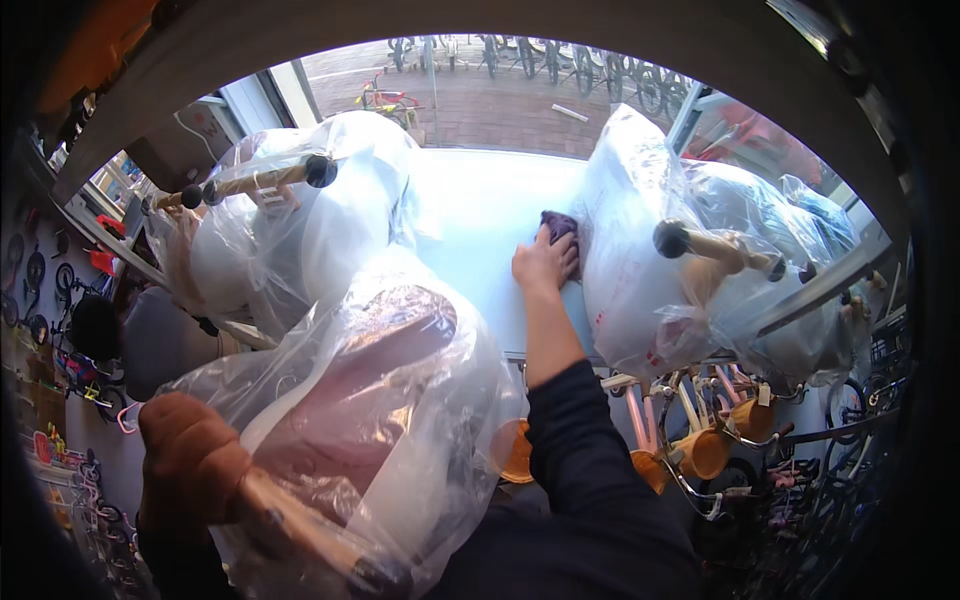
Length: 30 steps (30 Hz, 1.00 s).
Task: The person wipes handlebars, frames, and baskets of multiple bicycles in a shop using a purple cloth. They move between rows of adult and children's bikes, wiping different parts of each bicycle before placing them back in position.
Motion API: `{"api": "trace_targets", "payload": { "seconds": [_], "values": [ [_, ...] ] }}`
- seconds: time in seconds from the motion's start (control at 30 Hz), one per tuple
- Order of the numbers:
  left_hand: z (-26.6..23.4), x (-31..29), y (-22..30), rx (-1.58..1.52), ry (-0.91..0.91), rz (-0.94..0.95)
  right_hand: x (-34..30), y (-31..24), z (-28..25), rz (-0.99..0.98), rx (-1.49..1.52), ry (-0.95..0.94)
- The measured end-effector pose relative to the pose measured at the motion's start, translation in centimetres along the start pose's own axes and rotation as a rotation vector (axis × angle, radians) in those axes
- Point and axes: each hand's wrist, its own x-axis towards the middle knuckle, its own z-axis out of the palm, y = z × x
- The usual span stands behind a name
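1. Purple cloth [556,224]: bunched beneath the fingers of the right hand [545,260], on the white shelf [495,190].
2. State of right hand: closed over the cloth, fingers curled, back of the hand uppermost; forearm reaching forward out of a dark sleeve [590,450].
3. Location of cloth: toward the right side of the bare strip of shelf, just beside the right-hand bundle [630,280] in clear plastic.
4. State of left hand [195,460]: clenched in a fist around one end of a wooden bar [300,527], low at the left; dark cap at the opposite end of the bar.
5. Adjoining the bar: near bundle [350,420] in loose clear plastic, tilted, with a pinkish surface visible through the wrap.
6. On the shelf, left side: rear bundle [340,220], also in clear plastic, with a wooden crossbar [265,182] and a dark round end.
7. Below the shelf, at right: round tan baskets [703,453] among bicycle handlebars.
8. Beyond the shelf: brick paving [470,110] and a row of parked bicycles [585,70].
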Motion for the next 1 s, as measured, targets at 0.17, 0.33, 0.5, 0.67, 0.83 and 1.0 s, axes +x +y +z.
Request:
{"api": "trace_targets", "payload": {
  "seconds": [0.17, 0.33, 0.5, 0.67, 0.83, 1.0],
  "values": [
    [-2.2, -2.6, 1.3, 0.008, -0.013, -0.13, 9.5, -6.9, 2.2, 0.224, 0.051, 0.024],
    [-2.1, -4.3, 1.2, -0.02, 0.001, -0.189, 15.5, -8.9, 3.9, -0.311, -0.002, -0.198],
    [-1.7, -4.0, 0.2, -0.037, 0.022, -0.199, 6.7, -9.6, 7.3, -0.845, 0.263, -0.192],
    [-3.0, -1.9, -0.1, 0.008, 0.096, -0.122, -7.8, -1.3, -0.2, -1.033, 0.506, -0.192],
    [-0.4, 4.0, -4.0, 0.148, 0.2, 0.079, -14.6, 13.2, -8.7, -0.836, 0.328, -0.192],
    [5.9, 15.1, -7.2, 0.109, 0.385, 0.205, -23.2, 22.8, -14.1, -0.303, 0.4, -0.557]
  ]
}}
